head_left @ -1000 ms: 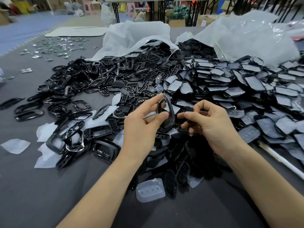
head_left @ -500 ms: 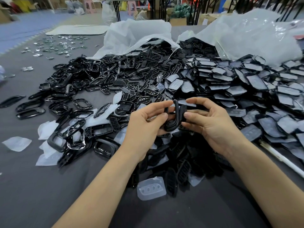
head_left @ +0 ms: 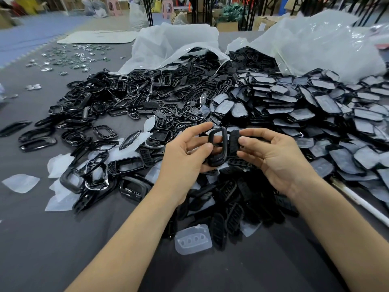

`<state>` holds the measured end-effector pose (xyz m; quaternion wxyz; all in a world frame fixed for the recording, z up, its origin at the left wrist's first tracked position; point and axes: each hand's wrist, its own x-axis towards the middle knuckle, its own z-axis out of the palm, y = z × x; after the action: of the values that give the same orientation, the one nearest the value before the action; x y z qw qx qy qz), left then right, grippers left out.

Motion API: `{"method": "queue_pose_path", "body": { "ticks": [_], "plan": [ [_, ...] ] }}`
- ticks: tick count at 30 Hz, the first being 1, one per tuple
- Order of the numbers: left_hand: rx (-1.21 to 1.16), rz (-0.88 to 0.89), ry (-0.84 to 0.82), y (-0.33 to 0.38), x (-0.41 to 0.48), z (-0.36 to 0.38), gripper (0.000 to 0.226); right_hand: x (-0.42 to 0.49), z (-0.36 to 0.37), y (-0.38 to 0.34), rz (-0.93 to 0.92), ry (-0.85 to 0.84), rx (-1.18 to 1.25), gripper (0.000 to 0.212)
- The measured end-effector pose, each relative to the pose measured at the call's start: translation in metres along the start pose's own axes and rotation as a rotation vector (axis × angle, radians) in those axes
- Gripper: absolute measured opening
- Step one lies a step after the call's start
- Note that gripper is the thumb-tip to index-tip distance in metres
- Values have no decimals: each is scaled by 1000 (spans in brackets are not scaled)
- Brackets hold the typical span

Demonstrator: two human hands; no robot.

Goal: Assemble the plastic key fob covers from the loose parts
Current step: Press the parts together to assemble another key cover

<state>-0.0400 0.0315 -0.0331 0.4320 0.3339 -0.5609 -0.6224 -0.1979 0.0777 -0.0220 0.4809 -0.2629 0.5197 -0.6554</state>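
Over the last 0.5 s the left hand (head_left: 183, 159) pinching the black frame (head_left: 216, 161) and the right hand (head_left: 275, 159) pinching the button insert (head_left: 234, 144) have brought these 2 parts from overlapping to side by side above the heap (head_left: 189, 106) at mid-bench (head_left: 63, 249), so they seem not yet joined.

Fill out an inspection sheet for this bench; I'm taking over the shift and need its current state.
Surface: dark grey table.
Job's things: black frame and button plate held side by side; heaps of frames, button plates, film-covered shells.
Clutter: clear button pad, film scraps, opened plastic bags, silver metal bits.
Grips: left grip pinches the frame; right grip pinches the plate.
Cables: nothing seen.
Surroundings: cardboard boxes, blue floor mats.
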Motion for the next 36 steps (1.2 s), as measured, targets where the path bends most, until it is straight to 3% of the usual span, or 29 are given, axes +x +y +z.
{"method": "queue_pose_path", "body": {
  "ticks": [5,22,28,32,36],
  "plan": [
    [-35,-13,-12,0,0,0,39,2,-1,0,45,-9,42,8],
    [-59,-10,-38,-1,1,0,38,4,-4,-3,97,-7,172,28],
    [-33,-1,-36,-2,0,0,39,2,-3,-1,105,-22,119,14],
    [-38,9,-35,-3,0,0,38,0,-1,1,26,-28,-90,20],
    [-25,21,-31,-4,1,1,36,-1,0,5,2,-95,-130,17]
  ]
}}
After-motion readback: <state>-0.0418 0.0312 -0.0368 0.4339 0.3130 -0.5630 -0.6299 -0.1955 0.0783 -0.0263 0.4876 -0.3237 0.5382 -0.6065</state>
